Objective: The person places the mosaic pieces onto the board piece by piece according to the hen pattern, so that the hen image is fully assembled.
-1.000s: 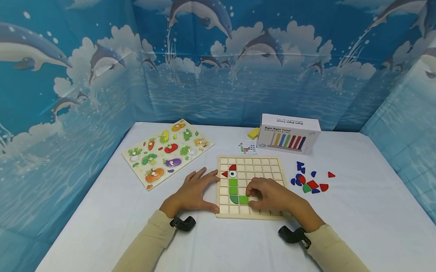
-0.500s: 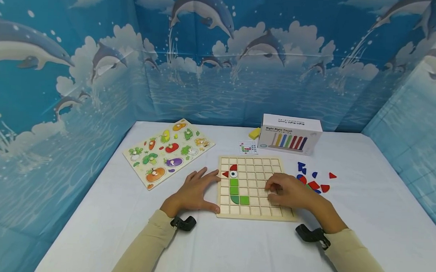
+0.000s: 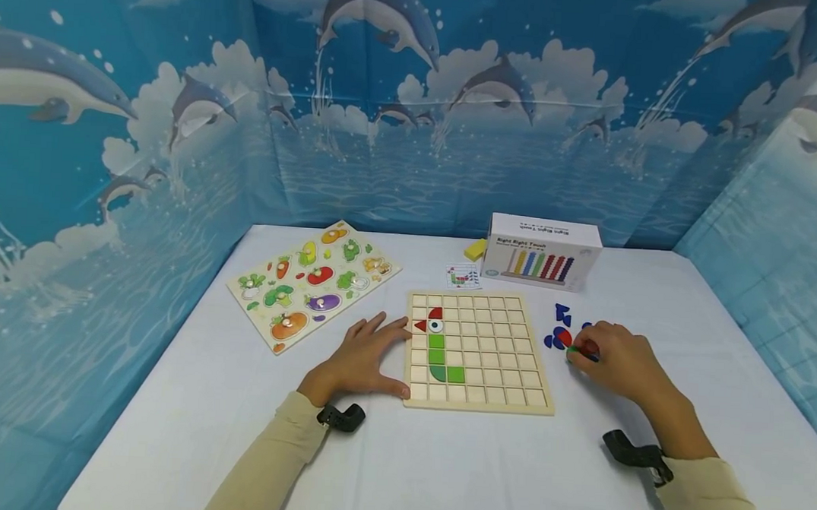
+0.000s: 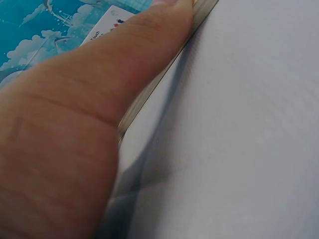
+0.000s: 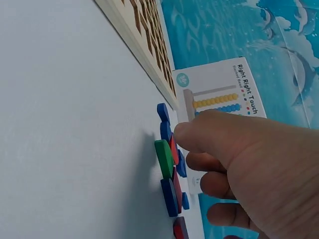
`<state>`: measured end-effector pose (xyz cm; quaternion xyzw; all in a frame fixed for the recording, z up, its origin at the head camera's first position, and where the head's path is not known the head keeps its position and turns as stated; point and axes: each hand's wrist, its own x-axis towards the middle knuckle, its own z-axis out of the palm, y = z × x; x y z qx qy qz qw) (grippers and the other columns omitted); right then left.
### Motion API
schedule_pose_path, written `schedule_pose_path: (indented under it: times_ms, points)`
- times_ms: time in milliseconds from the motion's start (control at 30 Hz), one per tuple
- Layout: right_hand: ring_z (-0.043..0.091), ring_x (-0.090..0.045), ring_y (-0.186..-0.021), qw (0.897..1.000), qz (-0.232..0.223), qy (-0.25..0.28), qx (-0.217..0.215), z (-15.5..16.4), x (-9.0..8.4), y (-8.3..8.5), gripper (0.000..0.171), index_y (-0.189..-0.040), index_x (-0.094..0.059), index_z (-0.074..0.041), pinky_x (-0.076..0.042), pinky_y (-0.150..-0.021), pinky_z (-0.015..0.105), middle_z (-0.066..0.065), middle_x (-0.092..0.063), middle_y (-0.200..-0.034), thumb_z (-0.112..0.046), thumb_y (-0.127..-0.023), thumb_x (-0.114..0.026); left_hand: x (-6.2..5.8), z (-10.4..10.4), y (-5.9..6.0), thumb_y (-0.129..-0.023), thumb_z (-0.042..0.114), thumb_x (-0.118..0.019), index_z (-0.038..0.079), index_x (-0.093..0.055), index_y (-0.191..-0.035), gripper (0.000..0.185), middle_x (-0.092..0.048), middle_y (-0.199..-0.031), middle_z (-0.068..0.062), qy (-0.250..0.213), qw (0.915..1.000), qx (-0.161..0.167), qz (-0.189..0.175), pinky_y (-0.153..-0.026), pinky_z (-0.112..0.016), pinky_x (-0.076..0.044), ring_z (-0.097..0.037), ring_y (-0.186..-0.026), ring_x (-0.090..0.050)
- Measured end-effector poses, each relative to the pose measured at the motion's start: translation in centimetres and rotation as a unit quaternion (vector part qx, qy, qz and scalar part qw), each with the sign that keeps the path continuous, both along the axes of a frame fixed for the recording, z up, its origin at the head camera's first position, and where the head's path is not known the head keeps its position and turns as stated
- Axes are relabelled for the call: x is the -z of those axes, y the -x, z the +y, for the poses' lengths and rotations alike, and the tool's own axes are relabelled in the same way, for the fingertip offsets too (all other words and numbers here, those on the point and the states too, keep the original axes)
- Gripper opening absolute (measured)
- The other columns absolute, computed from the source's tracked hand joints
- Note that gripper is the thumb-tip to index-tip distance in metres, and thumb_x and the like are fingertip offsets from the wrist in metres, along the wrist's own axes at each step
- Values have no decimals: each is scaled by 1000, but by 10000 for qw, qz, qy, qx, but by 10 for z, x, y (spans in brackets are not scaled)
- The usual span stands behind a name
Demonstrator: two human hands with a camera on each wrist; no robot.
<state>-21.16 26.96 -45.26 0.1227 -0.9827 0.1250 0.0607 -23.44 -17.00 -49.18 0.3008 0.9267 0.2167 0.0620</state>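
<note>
My left hand rests with spread thumb and fingers along the left edge of a wooden grid board; its thumb lies at that edge in the left wrist view. On the board, red pieces, an eye tile, green squares and a green rounded piece form a bird-like head and neck. To the board's right, my right hand reaches over loose pieces, fingers bent. In the right wrist view its thumb is just above a green piece and a blue piece, apart from both.
A vegetable puzzle board lies at the left. Behind the grid board are a pattern card, a yellow block and a white toy box. More blue pieces lie beside the right hand. A dolphin-print curtain surrounds the table.
My right hand has moved right, from over the grid board beside the last green square to the loose pieces. The left hand has stayed at the board's edge.
</note>
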Motion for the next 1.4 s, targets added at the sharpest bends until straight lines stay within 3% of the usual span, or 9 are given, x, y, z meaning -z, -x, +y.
schedule_pose_path:
  times_ms: [267,500,767,1033,1233,1400]
  points:
    - [26,-55,-78,9997,-197,25,161,-1,6,0,27,-92,-74,-5,-44,-73,56,1,-58,-79,-24,-78,-88,-2,0,0,-68,81,-72,29,-46,-150,101,-24,-166,7,12,10000,4,-9,-118,-55,-5,-28,-154,-5]
    - [25,-57,-85,9985,-297,312,-347,0,8,-3,30,-101,-74,-8,-45,-76,56,1,-61,-86,-17,-77,-89,-1,0,-1,-68,82,-71,30,-45,-150,101,-24,-166,8,45,10000,19,-5,-119,-55,-5,-28,-154,-5]
    - [32,-59,-89,9991,-371,152,-130,3,6,-4,25,-96,-74,-8,-43,-78,65,5,-62,-89,-16,-77,-87,1,0,0,-68,83,-70,30,-45,-150,101,-24,-166,8,57,10000,-3,6,-119,-55,-5,-28,-154,-5]
    - [31,-58,-90,9985,-380,201,-331,8,9,-3,29,-108,-72,-7,-42,-78,64,4,-62,-90,-6,-80,-81,0,1,0,-68,82,-71,30,-45,-150,101,-23,-166,7,56,10000,9,16,-118,-55,-5,-28,-154,-5]
    - [26,-57,-88,9976,-122,223,-650,6,9,-4,26,-103,-75,-15,-43,-76,57,0,-61,-89,3,-84,-76,1,0,0,-67,84,-70,32,-44,-151,102,-21,-166,10,89,9999,-42,-21,-119,-53,-4,-25,-154,-2]
    - [27,-54,-90,9973,-244,316,-620,3,8,-5,23,-100,-73,-15,-39,-79,60,-2,-60,-89,-9,-80,-81,4,0,1,-66,86,-69,33,-43,-151,103,-20,-166,11,120,9999,-44,-9,-119,-52,-4,-23,-154,-1]
